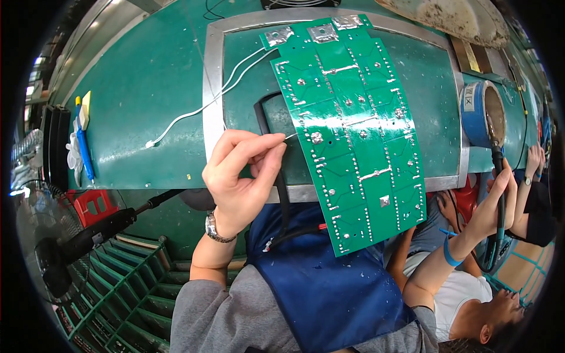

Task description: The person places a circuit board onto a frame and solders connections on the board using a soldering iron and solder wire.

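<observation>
A large green circuit board [347,197], solder side up, lies across the bench and overhangs its near edge. At its left edge, my left hand [244,173] is closed, thumb and forefinger pinching a thin pale wire [291,136] whose end reaches the board. To the right, my right hand [505,191] is wrapped round the black handle of a soldering iron [499,206]. The iron's tip points into a round blue-rimmed pot [475,120]; the pot's inside is only partly seen. Large solder pads and many joints dot the board.
White leads [188,120] run from the board to a small connector on the left. A blue pen-like tool [83,150] lies further left. A black cable [282,194] passes beside the board. Another person [456,288] sits at the right. A green rack [135,288] stands lower left.
</observation>
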The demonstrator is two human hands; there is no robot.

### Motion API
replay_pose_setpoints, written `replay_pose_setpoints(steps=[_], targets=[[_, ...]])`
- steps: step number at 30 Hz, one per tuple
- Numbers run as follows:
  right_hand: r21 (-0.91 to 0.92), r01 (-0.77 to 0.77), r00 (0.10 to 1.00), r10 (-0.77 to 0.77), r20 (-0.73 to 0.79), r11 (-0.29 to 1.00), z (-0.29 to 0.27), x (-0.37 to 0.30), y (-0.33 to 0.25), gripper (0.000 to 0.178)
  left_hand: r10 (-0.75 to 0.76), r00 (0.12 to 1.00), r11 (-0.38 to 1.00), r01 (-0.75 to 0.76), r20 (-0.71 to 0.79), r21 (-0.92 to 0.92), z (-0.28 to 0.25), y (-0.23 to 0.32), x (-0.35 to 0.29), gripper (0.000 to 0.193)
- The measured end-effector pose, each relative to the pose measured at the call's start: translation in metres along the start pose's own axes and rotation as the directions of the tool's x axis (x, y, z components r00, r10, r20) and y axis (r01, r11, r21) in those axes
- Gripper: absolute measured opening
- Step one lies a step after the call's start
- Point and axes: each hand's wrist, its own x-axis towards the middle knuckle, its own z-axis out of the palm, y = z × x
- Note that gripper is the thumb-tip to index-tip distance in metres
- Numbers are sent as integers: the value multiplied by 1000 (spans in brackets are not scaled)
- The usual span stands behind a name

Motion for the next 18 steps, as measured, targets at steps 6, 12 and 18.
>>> replay_pose_setpoints(steps=[6, 12, 18], targets=[[7, 3, 1000, -3, 1, 1000, 0, -3, -6, 27, 3, 1000, 1000, -3, -7, 4, -2, 2, 1, 19], [26, 19, 1000, -19, -3, 999, 1, -8, -17, 27, 5, 1000, 1000, -6, 27, 31, -12, 5, 5, 20], [161, -32, 999, 38, -36, 986, -1, 7, -20, 31, 62, 997, 969, -70, 38, 238, -42, -1, 30, 19]])
